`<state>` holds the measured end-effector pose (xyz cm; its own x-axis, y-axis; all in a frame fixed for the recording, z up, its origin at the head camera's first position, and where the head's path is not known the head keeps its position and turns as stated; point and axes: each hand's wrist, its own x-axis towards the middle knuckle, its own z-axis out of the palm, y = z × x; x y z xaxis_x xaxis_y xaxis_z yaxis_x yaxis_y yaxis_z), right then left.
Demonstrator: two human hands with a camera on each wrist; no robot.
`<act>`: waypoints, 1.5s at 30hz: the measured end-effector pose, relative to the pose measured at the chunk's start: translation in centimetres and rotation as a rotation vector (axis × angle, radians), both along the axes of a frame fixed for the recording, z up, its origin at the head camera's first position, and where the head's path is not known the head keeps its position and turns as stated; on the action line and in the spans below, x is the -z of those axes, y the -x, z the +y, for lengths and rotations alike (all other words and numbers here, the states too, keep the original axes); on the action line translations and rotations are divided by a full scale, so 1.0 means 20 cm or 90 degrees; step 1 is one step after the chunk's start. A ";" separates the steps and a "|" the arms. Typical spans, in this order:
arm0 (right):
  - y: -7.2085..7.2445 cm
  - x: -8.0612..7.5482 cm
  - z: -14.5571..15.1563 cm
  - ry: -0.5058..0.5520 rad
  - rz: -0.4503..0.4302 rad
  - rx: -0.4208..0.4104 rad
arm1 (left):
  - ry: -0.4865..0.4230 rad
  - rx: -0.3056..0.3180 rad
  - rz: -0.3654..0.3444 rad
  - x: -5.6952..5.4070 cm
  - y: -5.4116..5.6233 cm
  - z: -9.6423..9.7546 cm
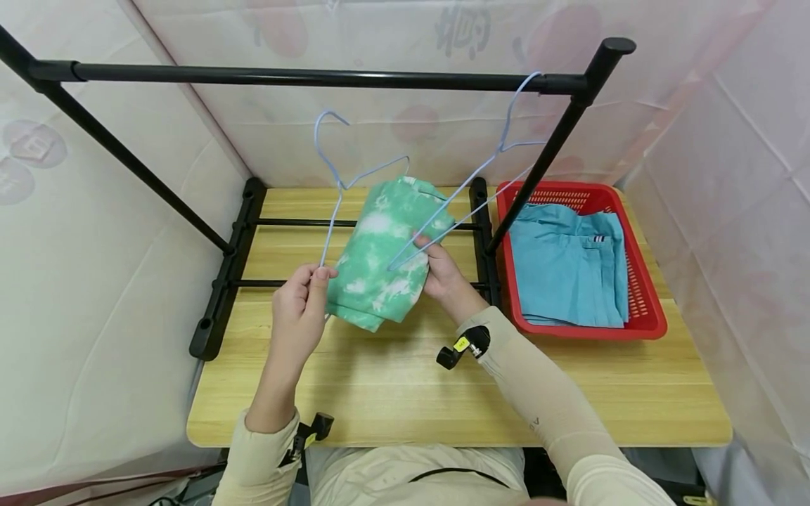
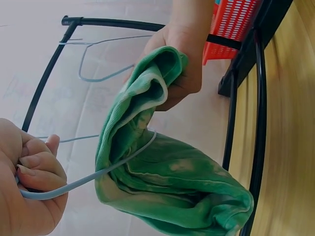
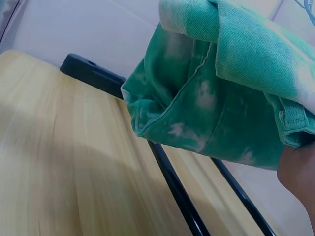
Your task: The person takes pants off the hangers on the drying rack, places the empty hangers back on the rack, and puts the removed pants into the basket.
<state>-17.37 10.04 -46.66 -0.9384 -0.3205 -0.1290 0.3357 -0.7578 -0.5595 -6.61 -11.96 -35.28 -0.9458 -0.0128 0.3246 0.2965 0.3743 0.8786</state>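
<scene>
My left hand [image 1: 299, 309] grips a light-blue wire hanger [image 1: 340, 185] by its lower left side, hook upward and off the rail. Folded green-and-white tie-dye pants [image 1: 380, 242] lie over the hanger's lower bar; the left wrist view shows that bar [image 2: 88, 183] passing into the folds. On the other side my right hand [image 1: 445, 275] holds the pants' right edge, thumb on the near face and the other fingers hidden behind. A second blue hanger [image 1: 502, 147] hangs from the rail and overlaps the pants in the head view.
A black rack spans the table, its top rail [image 1: 304, 75] above and beyond my hands and its lower bars [image 1: 285, 222] beneath the pants. To the right, a red basket [image 1: 652, 320] holds folded blue clothing [image 1: 569, 274]. White curtains [image 1: 82, 281] surround the wooden table [image 1: 392, 400].
</scene>
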 end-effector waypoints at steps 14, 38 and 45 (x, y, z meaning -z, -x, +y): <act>-0.01 0.00 0.01 0.054 0.003 0.003 | 0.033 -0.014 -0.033 0.13 0.06 -0.03; -0.02 0.01 0.04 0.091 0.019 -0.001 | 0.078 -0.045 -0.025 0.27 0.14 -0.08; -0.02 0.01 0.05 0.097 0.025 -0.007 | 0.080 -0.055 -0.022 0.28 0.15 -0.09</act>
